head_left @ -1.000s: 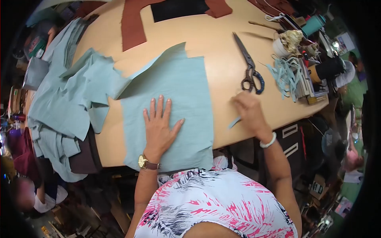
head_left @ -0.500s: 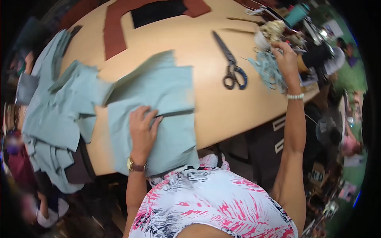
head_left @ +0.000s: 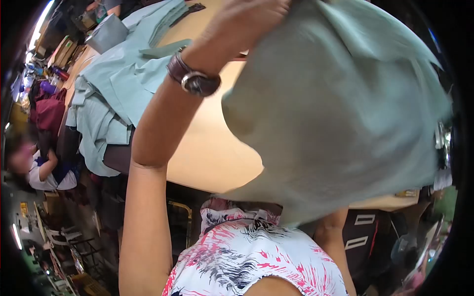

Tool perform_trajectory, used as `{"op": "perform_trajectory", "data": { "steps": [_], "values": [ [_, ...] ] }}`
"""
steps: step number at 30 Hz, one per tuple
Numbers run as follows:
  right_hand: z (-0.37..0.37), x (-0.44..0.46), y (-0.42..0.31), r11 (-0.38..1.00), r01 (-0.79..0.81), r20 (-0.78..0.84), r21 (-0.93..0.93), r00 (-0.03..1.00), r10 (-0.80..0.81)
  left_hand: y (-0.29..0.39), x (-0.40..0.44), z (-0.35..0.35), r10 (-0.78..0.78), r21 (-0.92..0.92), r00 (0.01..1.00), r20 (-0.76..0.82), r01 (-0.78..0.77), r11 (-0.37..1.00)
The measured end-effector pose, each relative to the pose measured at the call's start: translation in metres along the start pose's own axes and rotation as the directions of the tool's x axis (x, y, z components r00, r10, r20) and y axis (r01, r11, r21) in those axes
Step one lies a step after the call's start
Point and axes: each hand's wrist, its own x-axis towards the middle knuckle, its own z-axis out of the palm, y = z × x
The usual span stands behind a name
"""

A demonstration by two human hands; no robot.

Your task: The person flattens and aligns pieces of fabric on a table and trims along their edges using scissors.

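A light blue-green fabric piece (head_left: 335,123) hangs raised in front of me, blurred by motion and spread over much of the view. My left hand (head_left: 249,19) is at the top edge, closed on the upper left part of this fabric; its fingertips are partly hidden. A brown-strapped watch sits on that wrist. Behind the lower part of the cloth my right forearm (head_left: 332,227) shows, but the right hand itself is covered by the fabric. Left of my arm, more blue-green fabric (head_left: 118,93) lies heaped on the table, hanging over its edge.
The pale wooden table (head_left: 202,153) shows beneath the raised cloth. A dark drawer unit (head_left: 358,234) stands under its right side. A grey box-shaped object (head_left: 107,33) is behind the heap. Another person (head_left: 42,167) is at the far left.
The fabric piece that lay flat on the table is now lifted in front of me. My left hand has gone up with it. My right hand has left the table's right side and is hidden.
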Motion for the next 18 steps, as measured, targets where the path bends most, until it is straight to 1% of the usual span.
{"op": "perform_trajectory", "data": {
  "steps": [1, 2, 3, 4, 5, 6, 8, 9, 10, 12, 14, 15, 16, 18],
  "values": [
    [-0.006, 0.003, 0.009, 0.998, 0.047, -0.005, -0.033, 0.999, -0.047, -0.002, 0.007, -0.012, 0.032, 0.052, 0.994, -0.108, -0.026, 0.998],
    [-0.011, 0.007, 0.016, 0.993, 0.086, -0.005, -0.081, 0.996, -0.086, -0.014, 0.010, -0.025, 0.126, 0.131, 0.960, -0.251, -0.096, 0.987],
    [-0.015, 0.012, 0.020, 0.985, 0.091, 0.004, -0.146, 0.996, -0.092, -0.033, 0.012, -0.050, 0.086, 0.086, 0.954, -0.288, -0.064, 0.994],
    [-0.020, 0.019, 0.018, 0.961, 0.091, 0.032, -0.259, 0.996, -0.086, -0.055, 0.008, -0.082, 0.045, 0.039, 0.946, -0.320, -0.034, 0.999],
    [-0.025, 0.018, 0.014, 0.916, 0.038, 0.080, -0.398, 0.997, -0.007, -0.068, -0.001, -0.113, -0.046, 0.112, 0.928, -0.371, 0.093, 0.989],
    [-0.019, 0.020, 0.015, 0.877, 0.018, 0.015, -0.480, 1.000, -0.012, -0.081, -0.010, -0.143, -0.125, 0.174, 0.894, -0.430, 0.218, 0.960],
    [-0.012, 0.018, 0.016, 0.800, 0.067, 0.036, -0.596, 0.998, -0.056, -0.112, -0.029, -0.186, -0.044, 0.259, 0.760, -0.649, 0.274, 0.926],
    [-0.011, 0.018, 0.018, 0.765, 0.091, 0.046, -0.638, 0.996, -0.079, -0.132, -0.041, -0.218, 0.104, 0.524, 0.763, -0.638, 0.331, 0.785],
    [-0.012, 0.019, 0.020, 0.726, 0.113, 0.058, -0.679, 0.993, -0.100, -0.154, -0.055, -0.248, 0.241, 0.731, 0.773, -0.587, 0.379, 0.568],
    [-0.011, 0.019, 0.025, 0.651, 0.152, 0.078, -0.744, 0.987, -0.140, -0.200, -0.085, -0.283, 0.143, 0.728, 0.756, -0.639, 0.533, 0.431],
    [-0.009, 0.019, 0.027, 0.579, 0.186, 0.093, -0.794, 0.978, -0.186, -0.245, -0.110, -0.279, 0.218, 0.796, 0.766, -0.605, 0.580, 0.170],
    [-0.005, 0.019, 0.027, 0.555, 0.191, 0.095, -0.810, 0.976, -0.198, -0.255, -0.114, -0.272, 0.098, 0.734, 0.728, -0.679, 0.670, 0.110],
    [-0.002, 0.017, 0.026, 0.530, 0.191, 0.093, -0.826, 0.974, -0.207, -0.259, -0.114, -0.258, -0.023, 0.666, 0.667, -0.745, 0.745, 0.038],
    [0.000, 0.017, 0.026, 0.482, 0.190, 0.091, -0.855, 0.971, -0.221, -0.260, -0.107, -0.223, -0.259, 0.710, 0.677, -0.689, 0.703, -0.050]
  ]
}}
